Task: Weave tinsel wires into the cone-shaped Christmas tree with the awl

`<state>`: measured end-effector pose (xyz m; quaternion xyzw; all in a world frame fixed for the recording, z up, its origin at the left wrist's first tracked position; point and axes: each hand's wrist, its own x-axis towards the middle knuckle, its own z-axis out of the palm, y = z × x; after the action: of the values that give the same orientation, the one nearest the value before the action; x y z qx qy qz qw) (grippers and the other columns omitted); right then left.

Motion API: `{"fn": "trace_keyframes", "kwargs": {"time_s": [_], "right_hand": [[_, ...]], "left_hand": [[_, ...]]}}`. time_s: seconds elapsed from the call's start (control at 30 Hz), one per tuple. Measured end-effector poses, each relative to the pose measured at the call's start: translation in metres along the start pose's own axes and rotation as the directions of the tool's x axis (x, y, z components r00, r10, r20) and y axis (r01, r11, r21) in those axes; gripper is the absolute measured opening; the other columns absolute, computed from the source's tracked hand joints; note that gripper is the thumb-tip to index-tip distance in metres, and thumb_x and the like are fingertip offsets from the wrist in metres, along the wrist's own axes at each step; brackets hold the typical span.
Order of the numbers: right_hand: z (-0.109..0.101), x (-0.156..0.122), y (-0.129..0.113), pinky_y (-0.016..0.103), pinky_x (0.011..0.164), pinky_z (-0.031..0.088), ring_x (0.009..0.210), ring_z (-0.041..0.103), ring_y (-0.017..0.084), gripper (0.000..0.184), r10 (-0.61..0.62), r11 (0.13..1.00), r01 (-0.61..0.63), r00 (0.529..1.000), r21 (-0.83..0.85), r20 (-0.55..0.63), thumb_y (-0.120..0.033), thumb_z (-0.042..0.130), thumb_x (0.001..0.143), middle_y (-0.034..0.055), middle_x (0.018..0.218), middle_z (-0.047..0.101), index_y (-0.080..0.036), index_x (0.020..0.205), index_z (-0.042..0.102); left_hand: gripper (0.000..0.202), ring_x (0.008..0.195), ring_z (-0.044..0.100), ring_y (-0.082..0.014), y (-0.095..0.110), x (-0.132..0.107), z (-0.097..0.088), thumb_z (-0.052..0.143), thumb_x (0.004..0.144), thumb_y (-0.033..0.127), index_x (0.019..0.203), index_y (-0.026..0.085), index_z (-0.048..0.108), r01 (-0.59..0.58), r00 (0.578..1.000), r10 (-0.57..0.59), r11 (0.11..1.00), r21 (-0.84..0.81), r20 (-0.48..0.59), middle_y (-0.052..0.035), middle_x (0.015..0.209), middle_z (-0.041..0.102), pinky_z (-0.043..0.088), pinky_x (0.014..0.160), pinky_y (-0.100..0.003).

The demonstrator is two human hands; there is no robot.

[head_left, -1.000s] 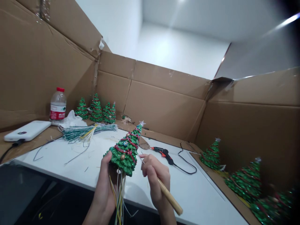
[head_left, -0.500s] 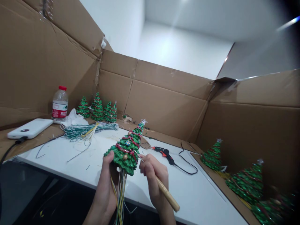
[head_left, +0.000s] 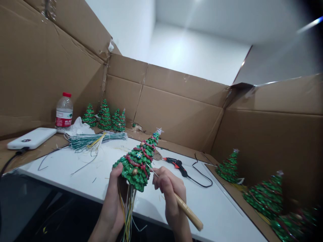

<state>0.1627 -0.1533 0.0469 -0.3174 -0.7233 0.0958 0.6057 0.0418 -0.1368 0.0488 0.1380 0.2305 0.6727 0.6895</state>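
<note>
My left hand [head_left: 114, 198] grips a small green Christmas tree ornament [head_left: 137, 164] by its lower left side, thumb on the branches. The tree leans to the right, with red garland, gold balls and a silvery star at its tip. Thin white and yellow wires [head_left: 129, 210] hang from its base. In my right hand [head_left: 171, 193] is an awl-like tool [head_left: 189, 213] with a wooden handle, held like a pencil. Its thin metal shaft points at the garland on the tree's right side; whether the tip touches cannot be made out.
A glue gun [head_left: 176, 164] with a black cord lies on the white board [head_left: 207, 205]. A wire bundle [head_left: 96, 139], a water bottle [head_left: 64, 112] and a white power bank [head_left: 32, 137] are at left. More trees [head_left: 104, 117] stand behind; others [head_left: 264, 195] line the right. Cardboard walls [head_left: 176, 97] surround everything.
The tree has tilted slightly further right, its star shifting right. My right hand and the tool have moved a little right and down. Both hands keep their hold.
</note>
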Motion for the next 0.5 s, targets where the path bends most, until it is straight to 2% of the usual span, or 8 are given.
{"fn": "trace_keyframes", "kwargs": {"time_s": [0.13, 0.23, 0.4, 0.5], "right_hand": [[-0.0003, 0.0000, -0.0026, 0.027, 0.062, 0.038, 0.061, 0.042, 0.012, 0.034, -0.013, 1.000, 0.013, 1.000, -0.004, 0.005, -0.028, 0.031, 0.097, -0.0021, 0.062, 0.040, -0.020, 0.064, 0.037], [-0.0004, -0.0001, -0.0043, 0.027, 0.059, 0.037, 0.062, 0.043, 0.012, 0.033, -0.014, 1.000, 0.014, 1.000, -0.015, 0.002, -0.028, 0.029, 0.097, -0.0015, 0.063, 0.040, -0.020, 0.066, 0.037], [0.0016, 0.0002, -0.0081, 0.026, 0.056, 0.036, 0.062, 0.045, 0.012, 0.032, -0.052, 0.988, 0.048, 0.998, -0.148, -0.022, -0.025, 0.028, 0.097, -0.0003, 0.065, 0.044, -0.020, 0.068, 0.041], [0.0060, 0.0006, -0.0065, 0.027, 0.057, 0.038, 0.063, 0.045, 0.014, 0.029, -0.073, 0.967, 0.073, 0.997, -0.246, 0.009, -0.022, 0.027, 0.096, 0.0011, 0.067, 0.046, -0.019, 0.075, 0.047]], "left_hand": [[0.028, 0.067, 0.063, -0.0168, 0.0000, 0.0006, 0.0001, 0.074, 0.062, 0.037, 0.079, 0.018, 0.062, -0.046, 0.998, 0.046, 0.999, 0.009, 0.042, 0.0032, 0.066, 0.062, 0.052, 0.057, -0.023], [0.028, 0.070, 0.064, -0.0187, -0.0001, -0.0005, -0.0007, 0.073, 0.063, 0.039, 0.080, 0.018, 0.065, -0.028, 0.998, 0.026, 0.999, 0.020, 0.061, 0.0020, 0.066, 0.064, 0.053, 0.060, -0.025], [0.033, 0.074, 0.066, -0.0213, -0.0023, -0.0012, -0.0007, 0.071, 0.067, 0.041, 0.090, 0.017, 0.069, 0.017, 0.992, -0.020, 1.000, 0.026, 0.125, -0.0020, 0.074, 0.069, 0.055, 0.066, -0.029], [0.033, 0.075, 0.066, -0.0217, -0.0034, 0.0009, -0.0002, 0.071, 0.066, 0.039, 0.090, 0.016, 0.069, 0.024, 0.993, -0.024, 1.000, 0.001, 0.119, -0.0028, 0.077, 0.070, 0.055, 0.068, -0.030]]}}
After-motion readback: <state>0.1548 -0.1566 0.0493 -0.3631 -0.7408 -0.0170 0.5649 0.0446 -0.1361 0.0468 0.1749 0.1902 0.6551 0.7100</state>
